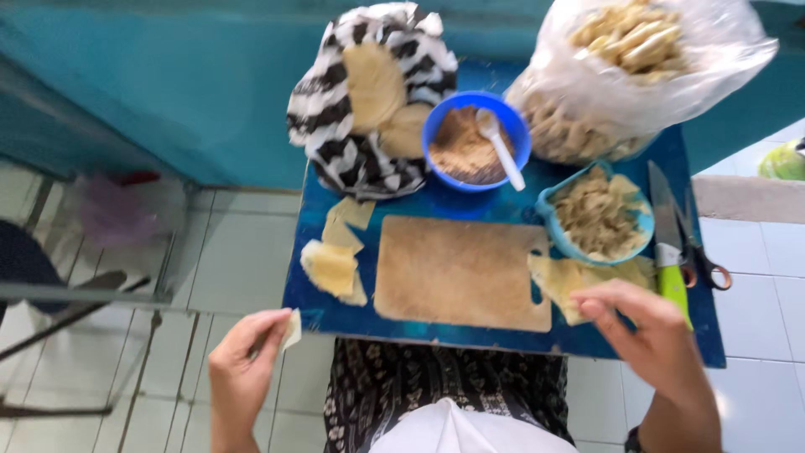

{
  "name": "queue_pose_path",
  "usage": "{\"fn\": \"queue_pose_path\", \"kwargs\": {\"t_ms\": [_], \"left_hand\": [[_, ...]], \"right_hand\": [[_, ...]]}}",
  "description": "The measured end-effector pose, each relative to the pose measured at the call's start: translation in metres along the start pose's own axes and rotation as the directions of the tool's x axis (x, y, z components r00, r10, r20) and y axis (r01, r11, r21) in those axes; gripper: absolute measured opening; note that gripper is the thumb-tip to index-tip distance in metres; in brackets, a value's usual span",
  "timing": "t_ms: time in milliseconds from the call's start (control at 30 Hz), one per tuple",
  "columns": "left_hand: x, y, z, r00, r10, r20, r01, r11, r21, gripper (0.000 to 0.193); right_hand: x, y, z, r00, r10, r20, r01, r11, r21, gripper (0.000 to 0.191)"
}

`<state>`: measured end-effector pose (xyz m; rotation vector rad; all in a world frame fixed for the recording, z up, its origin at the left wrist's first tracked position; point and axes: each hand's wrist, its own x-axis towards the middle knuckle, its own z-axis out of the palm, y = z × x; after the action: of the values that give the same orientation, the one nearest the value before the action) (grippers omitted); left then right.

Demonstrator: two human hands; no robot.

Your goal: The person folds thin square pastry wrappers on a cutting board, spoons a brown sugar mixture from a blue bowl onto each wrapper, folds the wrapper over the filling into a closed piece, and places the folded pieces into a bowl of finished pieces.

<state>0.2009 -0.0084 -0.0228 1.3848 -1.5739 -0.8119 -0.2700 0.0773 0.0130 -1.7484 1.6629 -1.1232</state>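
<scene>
My left hand [244, 362] is low at the left, off the small blue table [436, 323], and pinches a small pale folded wrapper piece [291, 329]. My right hand [646, 331] reaches over the table's right front edge, fingers on a stack of pale yellow wrapper sheets [563, 278] beside the wooden cutting board [457, 270]. More folded pale pieces [335, 256] lie left of the board. A blue bowl [438, 124] of brown filling holds a white spoon [499, 144]. A light blue bowl [555, 233] holds pale shreds.
A black-and-white striped bag [352, 159] with round pale sheets stands at the back left. A clear plastic bag [620, 75] of pale pieces sits at the back right. A green-handled knife [668, 247] and scissors [703, 252] lie at the right edge. Tiled floor surrounds the table.
</scene>
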Motion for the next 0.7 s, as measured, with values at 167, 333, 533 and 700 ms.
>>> {"fn": "queue_pose_path", "kwargs": {"t_ms": [167,333,533,700], "left_hand": [[0.069,0.062,0.055,0.869,0.400,0.292,-0.483,0.816,0.318,0.022],[0.121,0.125,0.094,0.770,0.596,0.228,-0.623,0.779,0.067,0.013],[0.268,0.214,0.254,0.832,0.478,0.283,-0.543,0.808,0.230,0.077],[0.326,0.248,0.313,0.883,0.158,0.441,-0.326,0.884,0.336,0.038]], "right_hand": [[0.064,0.029,-0.055,0.965,0.084,-0.248,-0.088,0.996,-0.003,0.014],[0.161,0.060,-0.127,0.901,-0.074,-0.428,-0.046,0.964,-0.262,0.029],[0.267,0.067,-0.137,0.834,0.514,-0.201,-0.496,0.858,0.134,0.043],[0.280,0.054,-0.140,0.877,0.332,-0.347,-0.378,0.923,-0.071,0.022]]}}
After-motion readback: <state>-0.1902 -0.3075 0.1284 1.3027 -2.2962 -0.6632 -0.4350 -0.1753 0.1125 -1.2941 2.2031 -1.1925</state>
